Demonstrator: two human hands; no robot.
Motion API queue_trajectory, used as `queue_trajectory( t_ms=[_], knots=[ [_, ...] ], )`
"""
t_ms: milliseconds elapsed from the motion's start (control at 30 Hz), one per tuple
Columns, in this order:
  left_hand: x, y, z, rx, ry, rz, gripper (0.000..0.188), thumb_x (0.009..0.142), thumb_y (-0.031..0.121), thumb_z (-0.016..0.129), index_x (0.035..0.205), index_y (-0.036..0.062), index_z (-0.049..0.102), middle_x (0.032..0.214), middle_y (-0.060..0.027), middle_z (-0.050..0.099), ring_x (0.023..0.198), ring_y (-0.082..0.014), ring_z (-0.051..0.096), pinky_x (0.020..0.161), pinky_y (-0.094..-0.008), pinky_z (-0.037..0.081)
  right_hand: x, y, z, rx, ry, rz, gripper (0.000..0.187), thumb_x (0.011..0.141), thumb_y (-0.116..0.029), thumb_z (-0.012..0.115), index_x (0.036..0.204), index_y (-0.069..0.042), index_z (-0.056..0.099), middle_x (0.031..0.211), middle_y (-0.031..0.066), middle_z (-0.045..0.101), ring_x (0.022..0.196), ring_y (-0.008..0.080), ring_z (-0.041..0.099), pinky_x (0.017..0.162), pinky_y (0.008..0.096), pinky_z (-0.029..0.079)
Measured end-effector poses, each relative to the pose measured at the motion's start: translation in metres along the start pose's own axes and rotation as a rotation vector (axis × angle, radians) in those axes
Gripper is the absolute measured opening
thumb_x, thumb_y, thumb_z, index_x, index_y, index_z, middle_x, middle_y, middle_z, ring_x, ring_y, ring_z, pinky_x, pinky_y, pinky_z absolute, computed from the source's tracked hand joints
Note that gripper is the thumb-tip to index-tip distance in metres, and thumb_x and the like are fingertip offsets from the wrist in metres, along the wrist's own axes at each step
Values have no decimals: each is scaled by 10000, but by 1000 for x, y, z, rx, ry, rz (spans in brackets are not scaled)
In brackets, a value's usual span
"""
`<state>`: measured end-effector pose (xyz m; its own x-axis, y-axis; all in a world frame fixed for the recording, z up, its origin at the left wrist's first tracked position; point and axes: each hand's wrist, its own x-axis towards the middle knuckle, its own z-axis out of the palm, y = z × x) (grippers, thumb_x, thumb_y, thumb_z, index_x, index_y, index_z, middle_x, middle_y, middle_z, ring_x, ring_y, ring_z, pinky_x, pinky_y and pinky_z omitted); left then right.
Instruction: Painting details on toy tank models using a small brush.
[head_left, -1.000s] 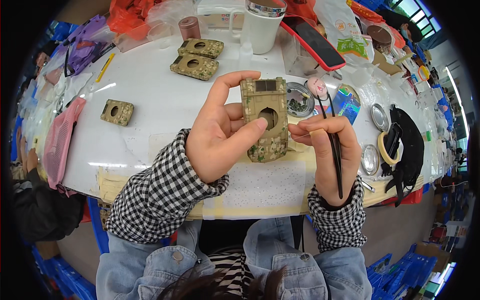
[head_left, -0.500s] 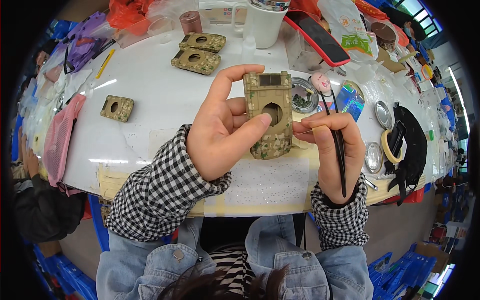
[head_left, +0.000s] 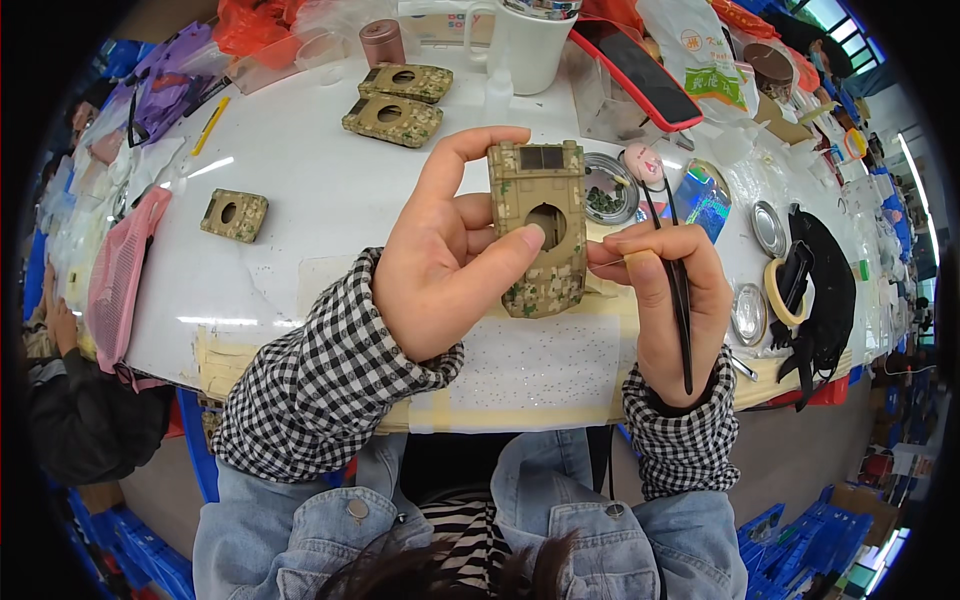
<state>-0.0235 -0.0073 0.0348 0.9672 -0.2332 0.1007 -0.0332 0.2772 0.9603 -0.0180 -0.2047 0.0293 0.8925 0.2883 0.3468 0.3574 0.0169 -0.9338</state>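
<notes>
My left hand (head_left: 440, 260) is closed around a camouflage model tank hull (head_left: 535, 275), thumb by the round hole in its top. The hull is held upright above the table's front part. Close to its right side is my right hand (head_left: 675, 290), closed, with black tweezers (head_left: 682, 325) lodged against the fingers, their tips pointing up and away. Its thumb and forefinger pinch something thin and pale, like a fine wire or thread, too small to name. Below the hull lies a white sheet (head_left: 520, 375) covered with tiny specks, edged with tape.
Two similar hulls (head_left: 395, 120) stand at the back, another hull (head_left: 235, 215) at the left. A round tin (head_left: 628, 205) of small dark parts sits behind my right hand. A white mug (head_left: 530, 50), red-cased phone (head_left: 640, 75), pink mesh pouch (head_left: 125, 270) and black cloth item (head_left: 835, 290) lie around.
Almost nothing differs. The hull and both hands have shifted very slightly, and the grips look the same.
</notes>
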Motion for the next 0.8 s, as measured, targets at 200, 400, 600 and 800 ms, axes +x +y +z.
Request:
queue_trajectory(
  t_ms=[200,400,600,800],
  knots=[
    [0,0,-1,-2,3,-1,561,899,-1,498,1377,64,210,1103,-191,608,1002,-169,612,849,-282,492,0,-1,0,60,28,37,100,962,-37,468,993,51,503,955,130,602,920,171,628,849,284,513],
    [1,1,0,-11,11,-13,558,901,-3,495,1376,62,210,1104,-194,606,1002,-173,612,851,-286,494,0,1,-9,33,166,-8,155,981,-99,447,996,46,501,988,147,596,921,200,638,848,311,526],
    [1,1,-1,-24,17,-11,555,899,-7,497,1373,58,215,1109,-198,602,998,-178,613,851,-290,497,1,14,-22,-464,179,-176,55,908,-12,548,935,36,549,844,109,623,813,188,626,736,289,485],
    [4,2,-8,-124,49,-205,527,911,73,528,1361,50,253,1110,-183,602,990,-195,620,834,-325,522,8,23,-20,-792,85,-365,101,802,36,641,870,15,568,787,127,577,736,281,584,742,321,496]
  ],
)
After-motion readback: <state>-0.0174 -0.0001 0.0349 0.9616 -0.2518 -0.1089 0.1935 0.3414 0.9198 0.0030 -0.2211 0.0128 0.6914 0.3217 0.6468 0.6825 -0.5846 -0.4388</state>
